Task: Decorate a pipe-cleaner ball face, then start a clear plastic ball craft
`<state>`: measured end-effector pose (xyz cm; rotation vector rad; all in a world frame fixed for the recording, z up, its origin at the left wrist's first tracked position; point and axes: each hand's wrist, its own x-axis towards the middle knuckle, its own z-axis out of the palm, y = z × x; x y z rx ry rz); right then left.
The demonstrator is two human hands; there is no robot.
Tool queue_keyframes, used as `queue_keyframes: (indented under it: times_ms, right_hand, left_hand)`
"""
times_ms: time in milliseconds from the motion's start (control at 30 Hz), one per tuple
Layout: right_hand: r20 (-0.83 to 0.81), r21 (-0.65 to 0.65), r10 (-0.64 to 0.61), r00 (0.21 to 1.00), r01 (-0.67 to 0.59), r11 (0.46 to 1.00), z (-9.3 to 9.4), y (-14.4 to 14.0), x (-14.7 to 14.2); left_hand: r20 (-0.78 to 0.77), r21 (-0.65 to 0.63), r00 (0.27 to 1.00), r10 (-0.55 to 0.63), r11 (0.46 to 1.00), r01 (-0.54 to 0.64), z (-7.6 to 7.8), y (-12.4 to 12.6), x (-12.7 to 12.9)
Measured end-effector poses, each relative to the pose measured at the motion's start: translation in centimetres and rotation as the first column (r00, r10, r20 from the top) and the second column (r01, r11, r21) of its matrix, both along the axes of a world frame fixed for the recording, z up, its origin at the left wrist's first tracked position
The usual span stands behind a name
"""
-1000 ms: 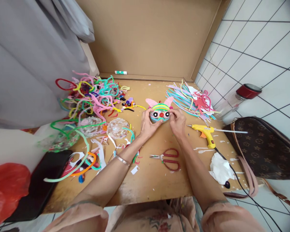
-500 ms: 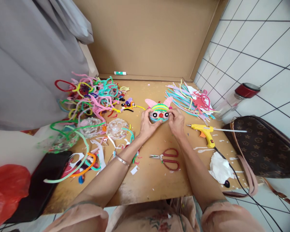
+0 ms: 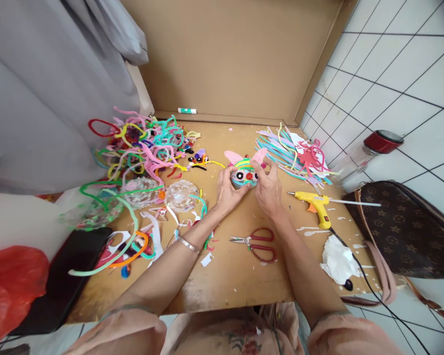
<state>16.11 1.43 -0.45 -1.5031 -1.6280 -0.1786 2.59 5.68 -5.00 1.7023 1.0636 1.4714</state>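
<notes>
Toy (image 3: 246,168) with a face, between the 2 hands and touching both; it has 2 pink ears, green and yellow bands over the brow, a red nose (image 3: 249,176) and 2 black-and-white eyes, the 1 nearer the right hand being partly covered by it; the left hand (image 3: 229,190) is closed on the toy, thumb along its lower edge and fingers at its side; the right hand (image 3: 268,190) is partly curled, fingertips at the toy's other side by the ear, though I cannot tell whether it grips or only touches.

Nearer the body than both hands, between the forearms, lie scissors (image 3: 247,241) with red handles; to the right of the right hand is a yellow glue gun (image 3: 314,198), nozzle toward that arm, with a crumpled tissue (image 3: 338,259) below it; beyond the right hand is a bundle of fuzzy sticks (image 3: 277,153); farther right stand a bottle (image 3: 383,143) with a red lid and a brown bag (image 3: 403,224); left of the left hand are a clear round bowl (image 3: 182,195) and, past it, a tangled heap of fuzzy strands (image 3: 146,145).
</notes>
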Motion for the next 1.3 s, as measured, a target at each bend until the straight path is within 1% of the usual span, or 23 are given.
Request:
queue_keyframes:
  times_ms: [167,300,400,500,700,833,900,1033,1133,1200,1300]
  right_hand:
    - [0.023,-0.067,0.031,0.999,-0.030,0.997,0.0,-0.1,0.2]
    - [0.040,-0.112,0.017,0.999,-0.012,0.994,-0.2,-0.1,0.1]
    - [0.047,-0.131,0.004,0.999,0.003,0.991,-0.1,0.0,0.1]
    - [0.057,-0.143,0.000,0.998,0.008,0.990,0.1,0.0,0.1]
    - [0.150,-0.212,-0.012,0.989,0.044,0.976,0.9,-0.5,-0.2]
    - [0.102,-0.157,0.019,0.995,-0.003,0.988,0.9,-0.4,0.0]
    - [0.083,-0.131,0.014,0.996,-0.003,0.991,0.6,-0.2,0.3]
    - [0.091,-0.155,-0.023,0.996,0.037,0.987,0.2,0.1,0.5]
    - [0.075,-0.148,-0.014,0.997,0.025,0.989,0.1,0.1,0.4]
    - [0.039,-0.120,-0.001,0.999,0.005,0.993,0.1,0.1,0.4]
    - [-0.062,-0.054,0.020,0.998,-0.024,0.998,0.2,0.1,0.4]
  left_hand:
    - [-0.028,0.026,1.000,0.013,1.000,-0.012,0.3,-0.2,0.0]
    - [-0.068,0.038,0.998,0.007,0.999,-0.005,0.6,-0.5,-0.1]
    - [-0.067,0.041,0.998,0.011,0.999,-0.008,0.7,-0.5,-0.1]
    - [-0.058,0.042,0.998,0.009,0.999,-0.006,0.7,-0.5,-0.1]
    - [-0.059,0.028,0.998,0.012,1.000,-0.010,0.4,-0.3,-0.1]
    - [-0.026,-0.010,0.999,0.025,1.000,-0.025,0.2,0.0,-0.2]
    - [-0.024,-0.008,1.000,0.019,1.000,-0.019,0.2,0.0,-0.2]
    - [-0.040,0.000,0.999,0.008,1.000,-0.008,0.2,-0.1,-0.2]
    - [-0.038,-0.002,0.999,0.000,1.000,-0.001,0.3,-0.2,-0.2]
    - [-0.033,0.006,0.999,-0.005,1.000,0.005,0.3,-0.2,-0.2]
    - [-0.020,-0.004,1.000,-0.002,1.000,0.002,0.2,0.0,-0.3]
